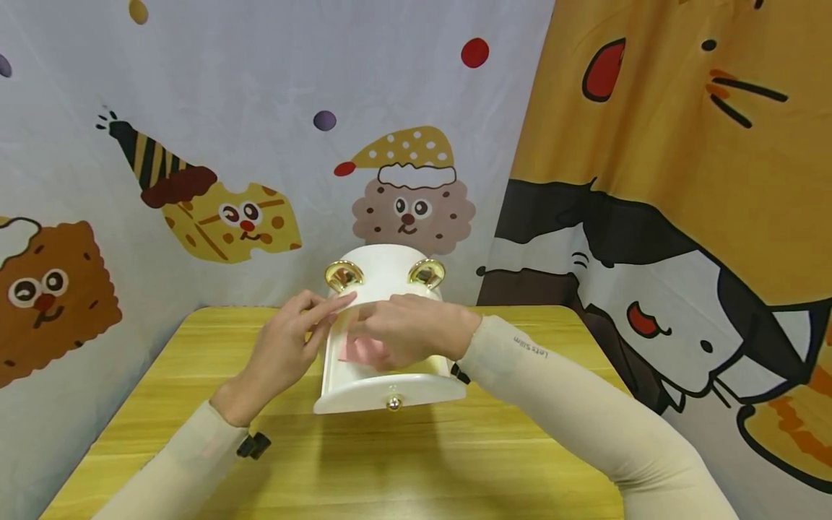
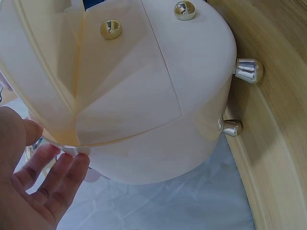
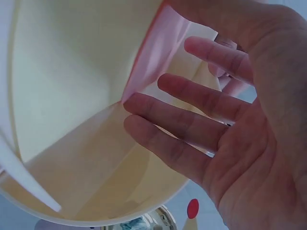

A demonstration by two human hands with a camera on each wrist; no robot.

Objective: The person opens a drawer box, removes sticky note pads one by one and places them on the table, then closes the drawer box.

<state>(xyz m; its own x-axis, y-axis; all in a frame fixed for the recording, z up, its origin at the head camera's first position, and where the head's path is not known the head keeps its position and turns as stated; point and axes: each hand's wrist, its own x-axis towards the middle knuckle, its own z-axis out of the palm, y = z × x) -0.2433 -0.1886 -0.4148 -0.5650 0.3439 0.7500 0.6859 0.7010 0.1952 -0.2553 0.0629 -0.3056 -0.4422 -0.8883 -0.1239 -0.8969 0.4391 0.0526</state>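
A white rounded box (image 1: 385, 269) with two gold ear-like rings stands on the table, its curved front tray (image 1: 364, 396) pulled out. My left hand (image 1: 286, 354) is at the box's left side; in the left wrist view its thumb and fingertips (image 2: 72, 165) pinch the rim. My right hand (image 1: 406, 328) reaches over the tray, palm toward the wrist camera. It holds a thin pink sheet (image 3: 160, 52) with a red edge, the thumb at one end and fingertips at the other. In the head view the pink sheet (image 1: 365, 352) lies partly hidden under that hand.
A gold knob (image 1: 393, 403) sits on the tray's front. Gold feet (image 2: 248, 71) stick out from the box. The wooden table (image 1: 260, 462) reaches toward me, with a printed cartoon curtain (image 1: 260, 87) behind it and an orange one (image 1: 682, 144) at the right.
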